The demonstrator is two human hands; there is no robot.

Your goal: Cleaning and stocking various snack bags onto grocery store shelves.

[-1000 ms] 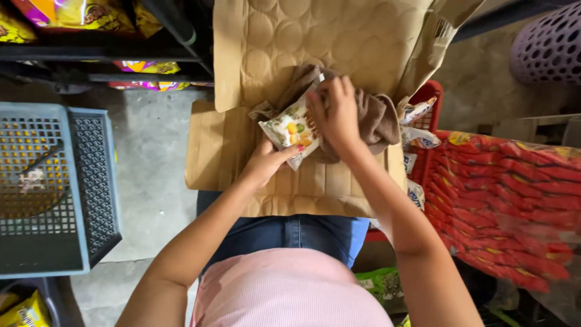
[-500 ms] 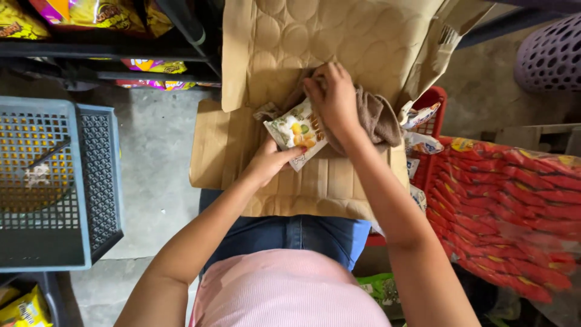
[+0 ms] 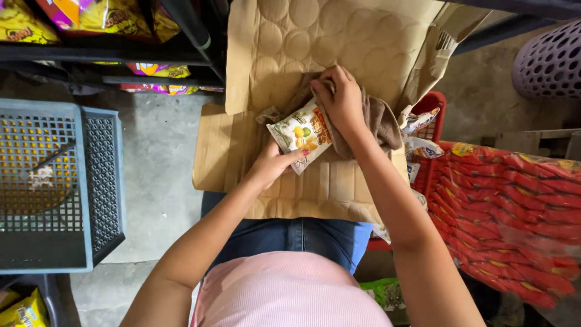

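A small white snack packet [image 3: 301,132] with a green and orange picture lies over a flattened cardboard sheet [image 3: 315,188] resting on my lap. My left hand [image 3: 272,165] grips the packet's lower edge with thumb and fingers. My right hand [image 3: 340,97] presses a brown cloth [image 3: 378,121] onto the packet's upper right part. The cloth bunches under and beside that hand and hides part of the packet.
A blue-grey plastic crate [image 3: 91,181] stands at left on the concrete floor. A red basket [image 3: 431,121] with more packets sits right of the cardboard, beside a strip of red sachets [image 3: 514,212]. Shelves with bright snack bags [image 3: 103,18] run along the top left. A purple perforated basket [image 3: 551,57] stands top right.
My right hand has slid the cloth up and left across the packet. The packet has tilted slightly in my left hand. The view has shifted a little.
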